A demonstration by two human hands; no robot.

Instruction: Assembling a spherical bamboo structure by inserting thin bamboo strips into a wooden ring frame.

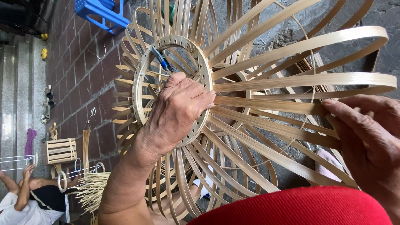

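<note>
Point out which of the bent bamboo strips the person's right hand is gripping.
The right hand grips the flat strip running straight across from the perforated ring by the left hand; the looping strips above it stay untouched.

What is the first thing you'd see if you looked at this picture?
A big bamboo frame fills the middle, its pale strips fanning out like sun rays from a round ring with holes. The left hand grips that ring, and the right hand pinches strips at the right edge. A blue stool stands top left.

Bamboo craft workshop, brick floor (83, 71), bent bamboo strip frame (266, 104), bundle of split sticks (92, 189), small slatted crate (59, 151), another worker (25, 200) on the floor, blue plastic stool (102, 12)
</note>
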